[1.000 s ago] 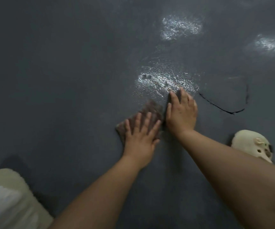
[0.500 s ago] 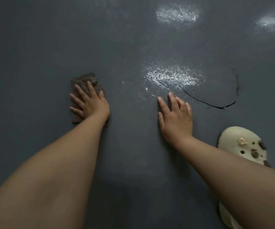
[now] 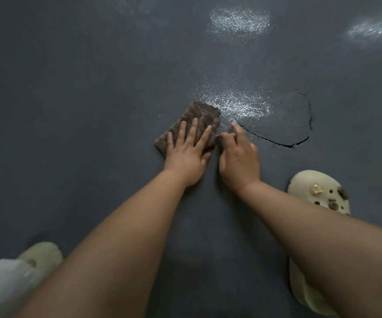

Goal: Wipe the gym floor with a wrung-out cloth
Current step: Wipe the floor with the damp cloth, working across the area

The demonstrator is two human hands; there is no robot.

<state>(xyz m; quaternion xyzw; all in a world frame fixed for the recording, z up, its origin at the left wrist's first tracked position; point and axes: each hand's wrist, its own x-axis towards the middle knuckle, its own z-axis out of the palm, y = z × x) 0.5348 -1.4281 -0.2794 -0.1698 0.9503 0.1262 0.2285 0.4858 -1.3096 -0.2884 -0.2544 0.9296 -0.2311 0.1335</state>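
The cloth (image 3: 192, 125), a dark brown folded rectangle with a nubbly weave, lies flat on the floor (image 3: 82, 111) at the middle of the view, its far right corner touching a glistening wet patch (image 3: 238, 104). The left hand (image 3: 189, 154) presses down on its near half, fingers (image 3: 193, 130) straight and spread, reaching toward the far edge. The right hand (image 3: 239, 157) rests just to the right of the cloth, its fingers loosely bent, the tips touching or nearly touching the cloth's right edge; whether they pinch it cannot be told. Right of that hand a thin dark crack (image 3: 300, 134) curves through the matte dark grey floor. Further wet sheens (image 3: 239, 20) lie far off. A cream perforated clog (image 3: 318, 196) with small charms stands near right; another pale shoe (image 3: 41, 253) shows near left.
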